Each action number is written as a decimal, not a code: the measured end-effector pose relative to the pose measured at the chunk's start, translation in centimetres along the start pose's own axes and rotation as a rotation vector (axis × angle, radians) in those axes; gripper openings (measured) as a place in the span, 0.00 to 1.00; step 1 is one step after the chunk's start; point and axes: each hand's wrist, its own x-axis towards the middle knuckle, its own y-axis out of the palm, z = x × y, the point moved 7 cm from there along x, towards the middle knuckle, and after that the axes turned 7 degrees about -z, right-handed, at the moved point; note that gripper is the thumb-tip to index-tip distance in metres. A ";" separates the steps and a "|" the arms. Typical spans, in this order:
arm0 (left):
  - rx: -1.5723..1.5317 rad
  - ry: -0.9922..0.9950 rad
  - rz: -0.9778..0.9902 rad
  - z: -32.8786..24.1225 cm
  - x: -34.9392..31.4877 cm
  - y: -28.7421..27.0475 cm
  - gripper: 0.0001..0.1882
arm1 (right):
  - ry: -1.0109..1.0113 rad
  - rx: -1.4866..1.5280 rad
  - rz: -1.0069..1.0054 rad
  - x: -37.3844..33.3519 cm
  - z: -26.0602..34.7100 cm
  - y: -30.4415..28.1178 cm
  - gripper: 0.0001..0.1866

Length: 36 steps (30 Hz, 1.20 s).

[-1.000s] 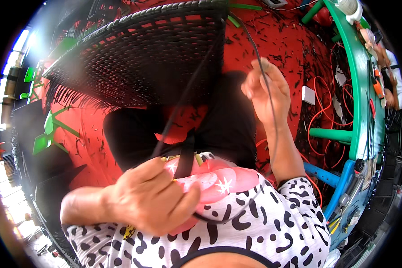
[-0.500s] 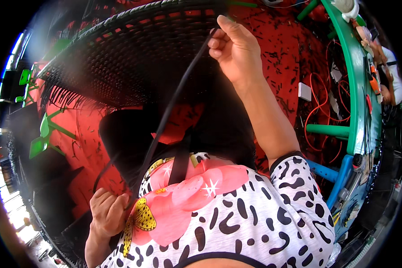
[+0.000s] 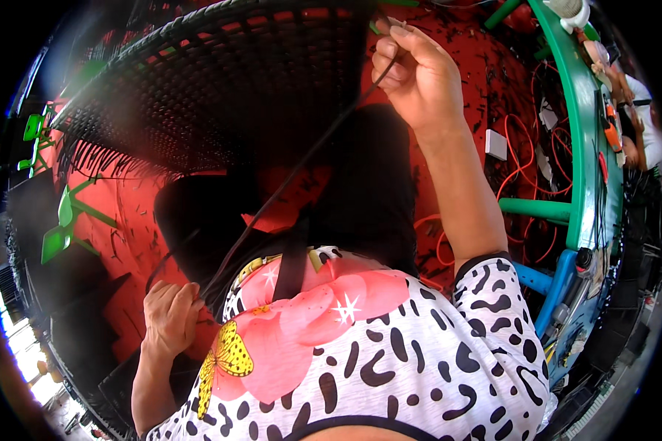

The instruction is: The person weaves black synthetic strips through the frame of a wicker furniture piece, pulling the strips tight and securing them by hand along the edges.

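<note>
A dark woven wicker panel [image 3: 221, 88] leans across the upper left, with loose strand ends along its lower left edge. From its right edge, a long dark weaving strip [image 3: 294, 175] slants down toward my left side. My right hand [image 3: 412, 62] pinches the strip's upper part beside the panel's far right corner. Low at the left, my left hand [image 3: 171, 312] is closed round the strip's lower part, close to my shirt. A short length of strip curves up beyond that hand. My dark-clad legs are under the panel.
A green table [image 3: 585, 147] with tools and a blue-legged stand [image 3: 559, 294] are on the right. Orange cable [image 3: 518, 169] and a white box [image 3: 496, 145] lie on the red floor among dark scraps. A green chair [image 3: 68, 220] stands left; a person in white [image 3: 643, 121] sits beyond the table.
My right hand has moved right and slightly down with the strip, which now lies at a flatter slant. My left hand has shifted slightly up and left.
</note>
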 end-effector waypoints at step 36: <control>-0.408 0.050 -0.023 2.5 34.9 0.3 0.14 | -0.276 -0.740 0.068 10.4 1.4 -3.1 0.08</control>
